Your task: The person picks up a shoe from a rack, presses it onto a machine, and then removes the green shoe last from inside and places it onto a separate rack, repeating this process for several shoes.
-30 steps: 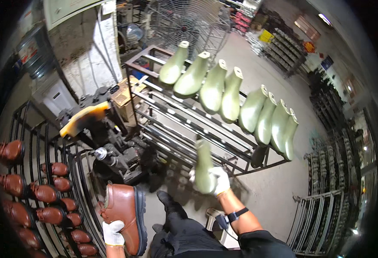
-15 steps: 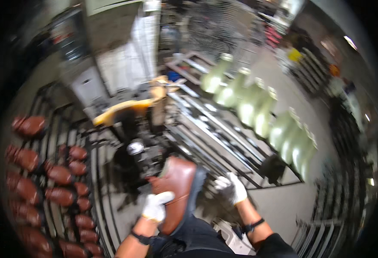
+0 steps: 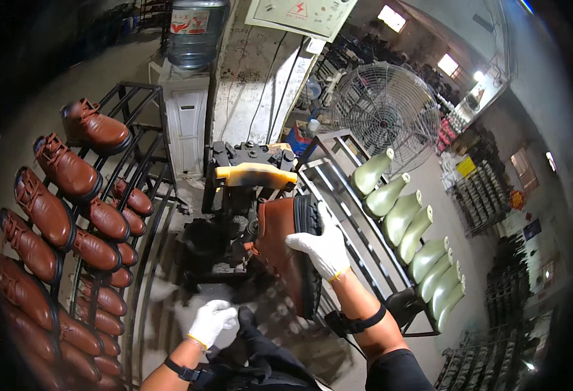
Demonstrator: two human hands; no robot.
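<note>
My right hand, in a white glove, grips a brown leather boot by its black sole; the boot stands on end with its toe down, in front of a dark machine. A yellow last-shaped arm sticks out of that machine just above the boot. My left hand, also gloved, hangs low and to the left of the boot with its fingers curled, holding nothing that I can see.
A black rack on the left carries several brown shoes. A second rack on the right holds several pale green lasts. Behind stand a large fan, a water bottle and a white pillar.
The boot has passed from my left hand to my right hand and risen toward the machine. My left hand has let go and dropped lower. The view has swung left.
</note>
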